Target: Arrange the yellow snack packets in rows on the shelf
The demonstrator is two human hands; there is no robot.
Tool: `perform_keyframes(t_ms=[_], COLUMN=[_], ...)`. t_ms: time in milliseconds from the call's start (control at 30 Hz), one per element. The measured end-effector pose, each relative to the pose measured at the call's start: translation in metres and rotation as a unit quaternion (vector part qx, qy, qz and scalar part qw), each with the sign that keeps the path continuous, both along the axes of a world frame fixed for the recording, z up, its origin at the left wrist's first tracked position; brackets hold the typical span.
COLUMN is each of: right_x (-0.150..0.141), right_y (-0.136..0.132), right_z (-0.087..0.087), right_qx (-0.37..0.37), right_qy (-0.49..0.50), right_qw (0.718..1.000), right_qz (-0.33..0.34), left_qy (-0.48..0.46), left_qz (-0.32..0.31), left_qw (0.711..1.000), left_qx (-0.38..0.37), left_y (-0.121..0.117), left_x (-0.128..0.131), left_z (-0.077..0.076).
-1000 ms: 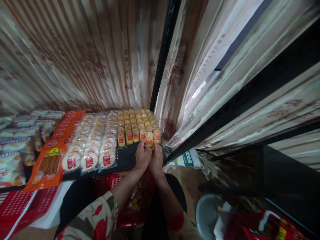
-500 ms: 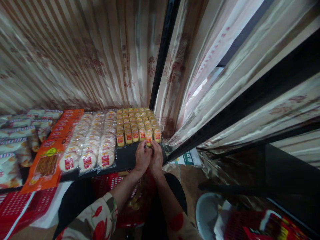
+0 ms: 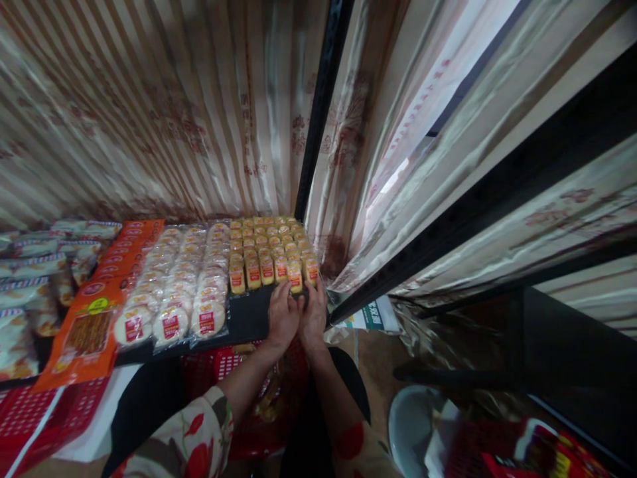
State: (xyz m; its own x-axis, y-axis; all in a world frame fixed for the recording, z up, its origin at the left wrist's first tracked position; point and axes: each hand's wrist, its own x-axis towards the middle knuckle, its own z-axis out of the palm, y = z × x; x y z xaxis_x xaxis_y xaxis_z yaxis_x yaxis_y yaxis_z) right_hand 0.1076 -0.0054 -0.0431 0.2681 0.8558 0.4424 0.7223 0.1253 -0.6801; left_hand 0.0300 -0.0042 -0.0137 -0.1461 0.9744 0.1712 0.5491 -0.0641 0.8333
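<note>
Small yellow snack packs (image 3: pixel 267 267) with red labels stand in tight rows at the right end of the dark shelf (image 3: pixel 249 311). One front snack pack (image 3: pixel 294 277) sits slightly nearer to me than its neighbours. My left hand (image 3: pixel 284 318) has its fingertips against the lower left of that pack, fingers apart from the thumb. Beside it, my right hand (image 3: pixel 312 320) reaches its spread fingers to the base of the rightmost front snack pack (image 3: pixel 311 269). Both thumbs point inward, close together. The fingertips are partly hidden.
Round white wrapped crackers (image 3: pixel 170 324) fill several rows to the left, beside orange snack bags (image 3: pixel 89 332) and white bags (image 3: pixel 20 338). Red baskets (image 3: pixel 64 411) stand below. A black post (image 3: pixel 323 113) and a slanting bar (image 3: pixel 423 252) frame the right; curtains hang behind.
My right hand's fingers have shifted right, from the protruding snack pack to the rightmost one. My left hand remains at the protruding pack, and the gap between the hands' fingertips has widened.
</note>
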Motion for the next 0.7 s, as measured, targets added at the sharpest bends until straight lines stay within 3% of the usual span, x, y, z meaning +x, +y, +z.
perform_keyframes(t_ms=[300, 700], right_x=[0.0051, 0.0060], right_y=[0.0067, 0.0071], right_z=[0.0009, -0.0048], right_qx=[0.009, 0.007], right_qy=[0.021, 0.001], right_qw=[1.000, 1.000], right_qz=[0.016, 0.013], left_qy=[0.017, 0.015], left_qz=[-0.008, -0.028], left_qw=[1.000, 0.999], left_qx=[-0.008, 0.003], left_y=[0.0021, 0.0004], left_x=[0.0011, 0.0004], left_z=[0.0045, -0.0023])
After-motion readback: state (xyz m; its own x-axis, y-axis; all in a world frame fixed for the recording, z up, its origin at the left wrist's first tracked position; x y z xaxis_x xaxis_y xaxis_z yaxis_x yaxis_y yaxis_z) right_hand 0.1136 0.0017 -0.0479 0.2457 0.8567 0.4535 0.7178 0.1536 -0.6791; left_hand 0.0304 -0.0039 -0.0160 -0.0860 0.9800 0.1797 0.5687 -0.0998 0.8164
